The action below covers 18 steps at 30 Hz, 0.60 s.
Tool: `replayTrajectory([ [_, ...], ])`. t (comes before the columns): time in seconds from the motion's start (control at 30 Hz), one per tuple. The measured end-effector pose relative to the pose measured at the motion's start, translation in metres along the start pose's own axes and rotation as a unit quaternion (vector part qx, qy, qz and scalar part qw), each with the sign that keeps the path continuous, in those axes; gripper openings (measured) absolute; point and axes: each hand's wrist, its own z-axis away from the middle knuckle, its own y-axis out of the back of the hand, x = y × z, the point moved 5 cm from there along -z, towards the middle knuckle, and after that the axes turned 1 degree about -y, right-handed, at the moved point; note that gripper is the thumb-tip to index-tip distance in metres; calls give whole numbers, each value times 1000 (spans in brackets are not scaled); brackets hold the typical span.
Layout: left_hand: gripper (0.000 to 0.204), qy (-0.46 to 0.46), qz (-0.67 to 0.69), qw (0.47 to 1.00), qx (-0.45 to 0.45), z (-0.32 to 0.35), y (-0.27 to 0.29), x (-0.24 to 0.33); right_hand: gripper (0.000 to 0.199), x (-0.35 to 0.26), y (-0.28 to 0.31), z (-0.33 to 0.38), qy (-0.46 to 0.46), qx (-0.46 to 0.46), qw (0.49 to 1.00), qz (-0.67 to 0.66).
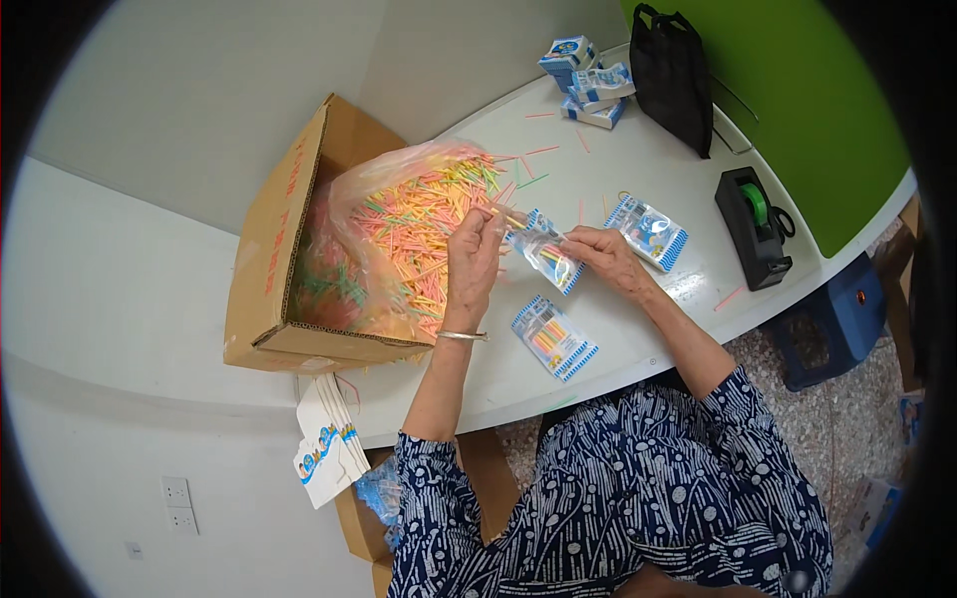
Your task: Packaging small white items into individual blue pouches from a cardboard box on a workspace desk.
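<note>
My right hand (pixel 608 257) pinches the edge of a small clear pouch with blue-and-white print (pixel 554 265), and a few coloured sticks show inside it. My left hand (pixel 473 257), with a bangle at the wrist, is closed at the pouch's upper left end. Thin pink and yellowish sticks (pixel 507 215) stick out from its fingertips; how many is too small to tell. Just left of that hand, a heap of pink, yellow, orange and green sticks (pixel 419 234) spills from a clear plastic bag (pixel 351 191) in a tipped cardboard box (pixel 271 244).
A pouch with sticks (pixel 554 339) lies near the table edge, other pouches (pixel 646 233) to the right. A black tape dispenser (pixel 750 229), black bag (pixel 673 80) and small blue-and-white boxes (pixel 588 85) stand farther off. Folded white cartons (pixel 329 448) jut past the table's left front edge.
</note>
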Motion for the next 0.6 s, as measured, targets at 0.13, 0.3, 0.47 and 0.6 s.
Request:
replayTrajectory([
  [0.13, 14, 16, -16, 1000, -13, 3, -2, -13, 26, 6, -2, 0, -20, -6, 1000, -15],
  [0.3, 14, 25, 13, 998, -49, 9, -6, -12, 30, 4, -9, 2, -32, -21, 999, -16],
  [0.47, 14, 16, 66, 998, -4, 9, -3, -11, 29, 2, -7, 3, -27, 28, 999, -34],
  [0.6, 16, -22, 18, 1000, 9, 10, -10, -12, 29, 5, -7, 3, -12, 49, 997, -58],
])
